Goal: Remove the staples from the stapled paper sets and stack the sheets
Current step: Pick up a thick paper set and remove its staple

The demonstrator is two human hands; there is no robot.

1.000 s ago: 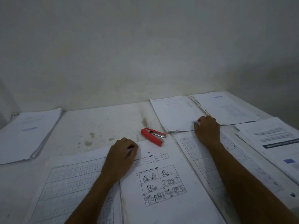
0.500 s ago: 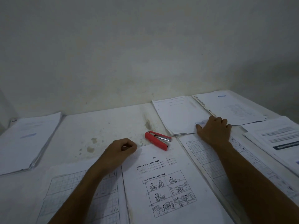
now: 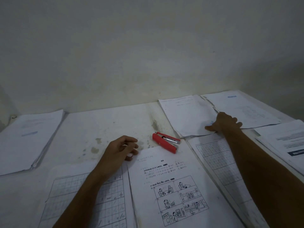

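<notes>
A stained white tabletop point(image 3: 105, 122) is carrying a red stapler point(image 3: 165, 142) near its middle, a thick pile of white sheets point(image 3: 28, 139) at the left, grid-ruled worksheets point(image 3: 79, 195) and a comic-panel worksheet point(image 3: 172, 186) at the near edge, and more printed paper sets point(image 3: 185, 116) lying toward the right.

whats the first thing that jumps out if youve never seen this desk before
The red stapler catches the eye first, the only bright thing, lying mid-table between the two hands. Just below it lies a worksheet with cartoon panels, near the front edge. The right hand rests with fingers spread on a paper stack at the back right, while the left hand sits loosely curled at the worksheet's top left corner.
</notes>
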